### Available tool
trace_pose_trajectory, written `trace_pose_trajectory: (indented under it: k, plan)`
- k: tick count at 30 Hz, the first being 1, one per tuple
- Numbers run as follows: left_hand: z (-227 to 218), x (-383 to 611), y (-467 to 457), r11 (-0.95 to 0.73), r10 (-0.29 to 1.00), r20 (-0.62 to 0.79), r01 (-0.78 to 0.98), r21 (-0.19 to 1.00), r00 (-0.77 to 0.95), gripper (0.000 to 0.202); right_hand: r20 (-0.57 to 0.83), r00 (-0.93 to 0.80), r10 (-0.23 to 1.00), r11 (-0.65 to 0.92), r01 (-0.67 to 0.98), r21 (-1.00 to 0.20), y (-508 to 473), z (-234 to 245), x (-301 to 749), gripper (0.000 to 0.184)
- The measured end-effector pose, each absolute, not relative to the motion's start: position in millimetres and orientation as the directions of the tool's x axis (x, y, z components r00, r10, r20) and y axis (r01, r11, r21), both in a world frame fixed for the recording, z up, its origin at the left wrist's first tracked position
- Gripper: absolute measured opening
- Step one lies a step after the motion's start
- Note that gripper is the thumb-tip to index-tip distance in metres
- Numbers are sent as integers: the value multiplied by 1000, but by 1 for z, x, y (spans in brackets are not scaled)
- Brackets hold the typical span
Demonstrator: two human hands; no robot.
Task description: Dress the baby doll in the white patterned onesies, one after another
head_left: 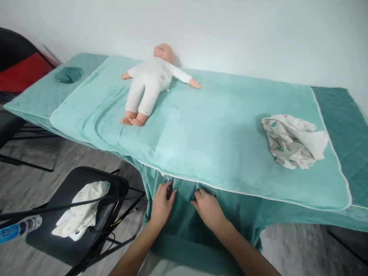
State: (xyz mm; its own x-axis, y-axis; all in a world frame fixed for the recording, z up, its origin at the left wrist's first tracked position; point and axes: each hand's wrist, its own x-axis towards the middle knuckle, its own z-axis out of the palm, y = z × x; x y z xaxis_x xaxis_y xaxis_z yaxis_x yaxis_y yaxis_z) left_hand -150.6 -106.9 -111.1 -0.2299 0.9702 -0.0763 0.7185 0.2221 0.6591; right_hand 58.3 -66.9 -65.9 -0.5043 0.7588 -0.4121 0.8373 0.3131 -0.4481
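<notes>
A baby doll [149, 82] in a white suit lies on its back at the far left of a light teal blanket [218, 138] spread over a padded table. My left hand [161, 205] and my right hand [207, 209] rest side by side on the darker teal cover [184, 226] hanging over the table's near edge. Their fingers are curled into the cloth just under the blanket's white-piped hem, pinching folds of it. A crumpled patterned white cloth [293, 141] lies on the blanket at the right.
A black folding chair [86, 214] stands at the lower left with a white garment [83, 209] on its seat. A blue bottle [17, 229] shows at the left edge. Another dark chair with a red seat [23, 73] stands at the far left. A white wall runs behind.
</notes>
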Motion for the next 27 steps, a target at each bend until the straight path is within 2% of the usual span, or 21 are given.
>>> trace_pose_trajectory:
  k: [6, 14, 16, 18, 23, 25, 27]
  plan:
    - [-117, -158, -103, 315, 931, -99, 637, 704, -351, 35, -449, -484, 752, 261, 843, -471, -70, -84, 51, 14]
    - [-119, -162, -88, 313, 928, -109, 586, 747, -357, 27, -426, -459, 780, 261, 857, -445, -76, -109, 41, 23]
    - [-118, -162, -85, 305, 928, -100, 578, 757, -358, 28, -405, -464, 788, 251, 843, -476, -76, -113, 41, 23]
    - [-115, -164, -84, 308, 928, -109, 566, 764, -357, 31, -372, -475, 797, 220, 803, -555, -76, -111, 44, 20]
    - [-108, -187, -96, 359, 908, -160, 519, 776, -388, 38, -323, -492, 808, -14, 533, -846, -70, -78, 94, 16]
    - [-108, -202, -109, 463, 861, -241, 495, 735, -448, 43, -386, -467, 796, -132, 488, -863, -73, -63, 141, 24]
    - [-111, -219, -125, 565, 805, -316, 483, 669, -503, 49, -501, -420, 757, -246, 527, -814, -87, -55, 199, 31]
